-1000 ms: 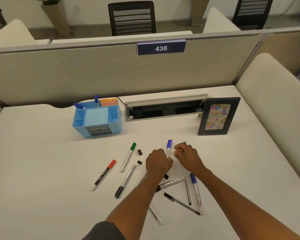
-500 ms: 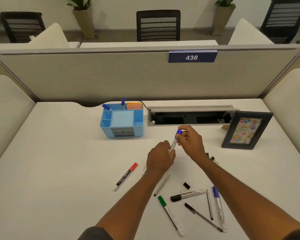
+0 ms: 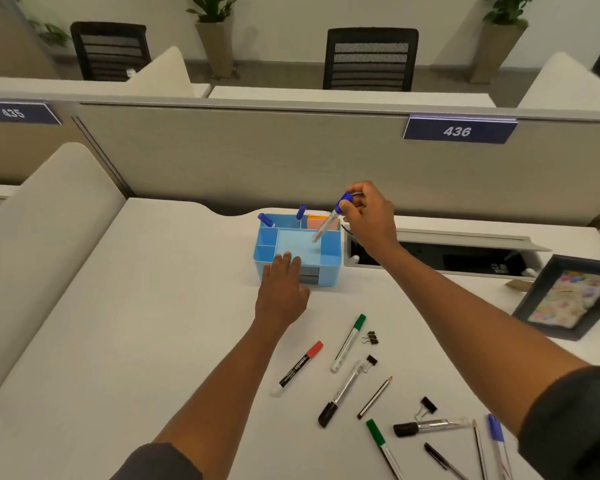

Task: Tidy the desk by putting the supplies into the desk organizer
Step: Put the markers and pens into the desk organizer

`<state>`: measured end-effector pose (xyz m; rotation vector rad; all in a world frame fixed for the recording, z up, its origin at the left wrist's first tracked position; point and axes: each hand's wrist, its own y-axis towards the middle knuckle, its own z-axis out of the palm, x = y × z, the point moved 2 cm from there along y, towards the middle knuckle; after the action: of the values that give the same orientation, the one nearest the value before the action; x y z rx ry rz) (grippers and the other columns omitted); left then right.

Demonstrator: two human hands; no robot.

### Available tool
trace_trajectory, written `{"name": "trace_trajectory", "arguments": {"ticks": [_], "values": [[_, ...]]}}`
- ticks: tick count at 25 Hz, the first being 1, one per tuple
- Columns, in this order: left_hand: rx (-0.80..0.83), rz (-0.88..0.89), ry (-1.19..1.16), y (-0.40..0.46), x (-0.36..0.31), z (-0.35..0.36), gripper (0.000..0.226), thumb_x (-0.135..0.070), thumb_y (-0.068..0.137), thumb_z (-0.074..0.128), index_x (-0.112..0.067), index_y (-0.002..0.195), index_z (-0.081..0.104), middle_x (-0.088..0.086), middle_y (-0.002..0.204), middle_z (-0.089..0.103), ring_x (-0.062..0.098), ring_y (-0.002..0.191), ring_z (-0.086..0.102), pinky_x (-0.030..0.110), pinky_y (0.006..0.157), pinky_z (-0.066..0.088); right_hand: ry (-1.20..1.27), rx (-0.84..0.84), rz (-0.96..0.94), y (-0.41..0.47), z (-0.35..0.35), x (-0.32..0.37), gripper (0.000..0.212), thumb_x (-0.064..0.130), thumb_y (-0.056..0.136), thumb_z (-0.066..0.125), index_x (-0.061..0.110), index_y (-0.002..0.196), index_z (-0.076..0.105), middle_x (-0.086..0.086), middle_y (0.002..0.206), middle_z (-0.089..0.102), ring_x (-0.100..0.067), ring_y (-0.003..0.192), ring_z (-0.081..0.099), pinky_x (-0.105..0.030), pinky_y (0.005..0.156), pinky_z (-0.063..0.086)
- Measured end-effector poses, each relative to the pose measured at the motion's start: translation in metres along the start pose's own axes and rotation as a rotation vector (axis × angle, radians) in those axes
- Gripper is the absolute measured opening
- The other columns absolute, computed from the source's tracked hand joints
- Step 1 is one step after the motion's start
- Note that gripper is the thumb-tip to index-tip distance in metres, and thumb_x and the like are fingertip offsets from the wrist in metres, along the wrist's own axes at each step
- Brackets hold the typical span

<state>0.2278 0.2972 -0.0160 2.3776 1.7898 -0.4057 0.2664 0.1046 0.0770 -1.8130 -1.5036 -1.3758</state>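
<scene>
White desk (image 3: 153,306), leaning picture frame (image 3: 565,297), open cable tray (image 3: 465,252), partition sign 436 (image 3: 458,130), black chairs (image 3: 370,58), potted plants (image 3: 215,32)

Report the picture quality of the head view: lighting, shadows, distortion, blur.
Head view: soft, even light with faint shadows under the markers on the desk; wide-angle bend curves the partition and desk edges; the picture frame is smeared at the right edge; the blue marker in the right hand is slightly soft; the left hand at the organizer reads clearly.
</scene>
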Motion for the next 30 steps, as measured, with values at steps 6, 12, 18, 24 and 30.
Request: {"name": "trace_trajectory", "arguments": {"ticks": [6,12,18,24,30], "values": [[0.019,0.011,0.002,-0.002,0.006,0.011,0.077,-0.037,0.094,0.056,-0.020,0.154,0.010,0.003,0.162,0.002,0.022,0.149,-0.001,0.036,0.120,0.003,-0.021,-0.008,-0.104,0.029,0.059,0.014,0.014,0.009,0.090,0.063,0.010,0.103,0.061,-0.001,0.089,0.065,-0.006,0.076,0.064,-0.010,0.067,0.051],[-0.007,0.043,-0.025,-0.001,0.011,0.015,0.075,-0.037,0.095,0.055,-0.023,0.153,0.011,0.002,0.162,0.003,0.021,0.149,-0.001,0.033,0.116,-0.003,-0.173,0.027,-0.115,0.040,0.089,-0.001,0.010,0.013,0.089,0.064,0.014,0.098,0.060,0.000,0.087,0.064,-0.011,0.078,0.062,-0.024,0.071,0.054],[-0.025,0.044,-0.037,0.002,0.012,0.014,0.072,-0.039,0.095,0.054,-0.023,0.153,0.014,0.002,0.162,0.006,0.021,0.149,0.002,0.033,0.115,-0.005,-0.284,0.096,-0.091,0.034,0.111,-0.021,0.011,0.013,0.085,0.070,0.015,0.093,0.062,0.001,0.087,0.063,-0.015,0.081,0.059,-0.030,0.074,0.054],[-0.021,0.037,-0.042,0.003,0.011,0.017,0.073,-0.041,0.095,0.053,-0.023,0.153,0.012,0.002,0.162,0.004,0.022,0.149,0.000,0.033,0.113,-0.007,-0.380,0.146,-0.039,0.032,0.123,-0.032,0.015,0.014,0.085,0.070,0.012,0.098,0.064,-0.007,0.098,0.065,-0.015,0.085,0.055,-0.023,0.071,0.042],[-0.014,0.038,-0.035,0.002,0.010,0.020,0.074,-0.041,0.096,0.053,-0.024,0.154,0.010,0.001,0.163,0.002,0.021,0.149,-0.001,0.033,0.114,-0.005,-0.333,0.146,0.001,0.026,0.111,-0.031,0.028,0.016,0.083,0.073,0.013,0.107,0.060,0.001,0.102,0.059,-0.014,0.091,0.056,-0.024,0.074,0.046]]}}
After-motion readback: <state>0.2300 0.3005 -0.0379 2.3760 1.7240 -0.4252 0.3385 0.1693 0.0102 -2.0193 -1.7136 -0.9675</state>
